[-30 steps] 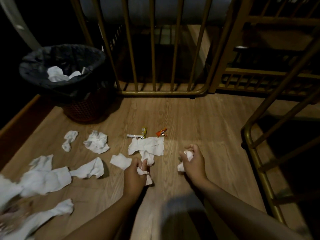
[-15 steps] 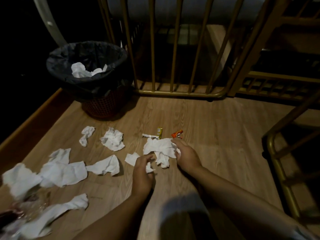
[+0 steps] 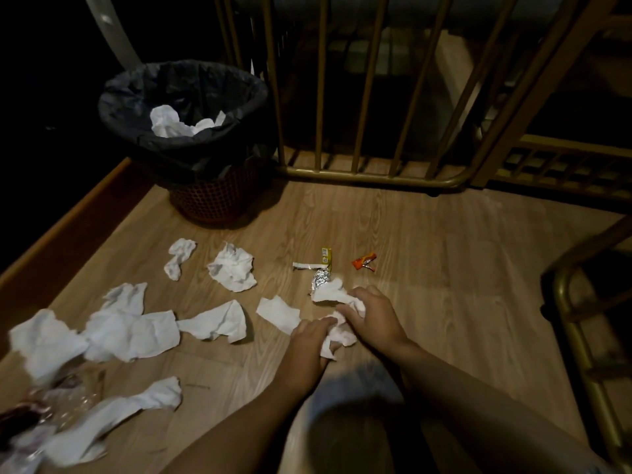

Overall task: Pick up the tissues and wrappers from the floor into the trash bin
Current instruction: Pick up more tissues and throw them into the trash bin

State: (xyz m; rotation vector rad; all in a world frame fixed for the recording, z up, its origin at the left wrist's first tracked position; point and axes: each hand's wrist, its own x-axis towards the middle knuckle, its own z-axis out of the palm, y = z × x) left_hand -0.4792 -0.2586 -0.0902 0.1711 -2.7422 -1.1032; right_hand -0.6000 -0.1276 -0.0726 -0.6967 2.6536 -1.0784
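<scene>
Several crumpled white tissues lie on the wooden floor (image 3: pixel 427 285); one tissue (image 3: pixel 234 270) sits mid-left, another tissue (image 3: pixel 219 321) below it. My left hand (image 3: pixel 309 347) and my right hand (image 3: pixel 371 314) meet low in the middle, both closed on a bunched white tissue wad (image 3: pixel 337 319). Just beyond the hands lie a foil wrapper (image 3: pixel 319 280), a yellow wrapper (image 3: pixel 326 256) and an orange wrapper (image 3: pixel 365 261). The trash bin (image 3: pixel 184 107), lined with a black bag, stands at the back left with tissues inside.
A brass-coloured railing (image 3: pixel 369 176) closes off the floor at the back, and another rail (image 3: pixel 574 319) curves along the right. A raised wooden edge (image 3: pixel 68 220) runs along the left. Clear plastic litter (image 3: pixel 51 405) lies at the lower left.
The view has shifted, so the bin sits further right. My right hand pulled the large tissue off the floor toward my left hand, uncovering the foil wrapper. Both hands now bunch the tissues together.
</scene>
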